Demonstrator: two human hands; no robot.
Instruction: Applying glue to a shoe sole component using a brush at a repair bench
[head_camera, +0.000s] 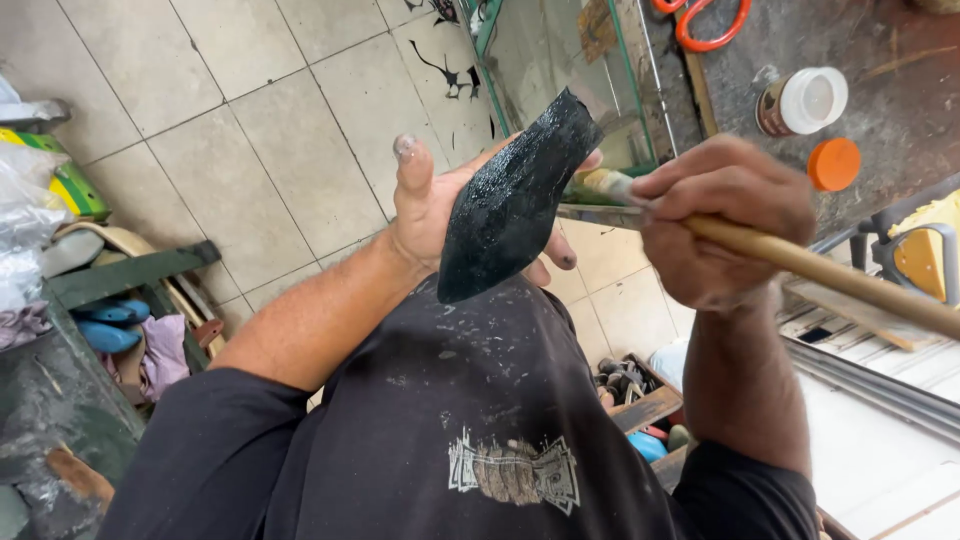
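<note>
Hands (440, 215) (725, 220) gripping sole (515, 195), brush (800, 262)

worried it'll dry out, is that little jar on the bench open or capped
Open, it seems: the jar lies tipped on the workbench with no cap on it, and an orange lid rests apart beside it.

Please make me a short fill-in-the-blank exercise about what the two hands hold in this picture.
1. The left hand holds a glossy ____ sole-shaped piece.
2. The right hand grips a brush with a ____ handle.
3. On the workbench, the loose round lid is ____.

Missing words: black; wooden; orange
</note>
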